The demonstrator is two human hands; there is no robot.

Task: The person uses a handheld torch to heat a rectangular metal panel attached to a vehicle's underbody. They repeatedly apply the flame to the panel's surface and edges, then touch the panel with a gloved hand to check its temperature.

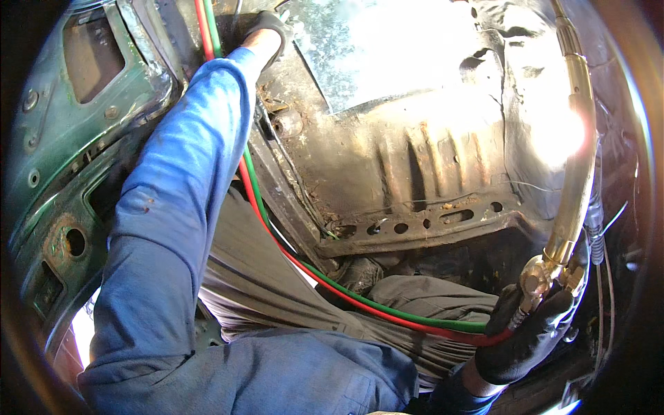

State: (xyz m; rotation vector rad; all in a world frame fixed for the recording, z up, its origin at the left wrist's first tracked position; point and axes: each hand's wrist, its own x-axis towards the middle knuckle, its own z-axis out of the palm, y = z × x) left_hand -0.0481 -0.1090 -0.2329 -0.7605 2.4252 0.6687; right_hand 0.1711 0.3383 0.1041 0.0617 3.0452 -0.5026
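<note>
My right hand point(522, 339), in a black glove, is closed around the valve end of a brass gas torch point(575, 180) at the right. The torch stands nearly upright, its slim neck running out of view at the top. Red hose point(415, 330) and green hose point(387, 309) run to its lower end. My left arm reaches far up in a blue sleeve. The dark-gloved left hand point(266, 28) is by the left corner of a flat metal sheet point(311, 34); its fingers are hard to make out. The sheet lies on a rusty vehicle floor pan point(353, 152).
Left stands a green metal door frame point(41, 152) with cut-outs. A perforated cross rail point(415, 235) crosses the floor pan. My grey trouser legs point(263, 270) lie below, with both hoses across them. Strong glare washes out the upper right. Thin cables point(605, 297) hang far right.
</note>
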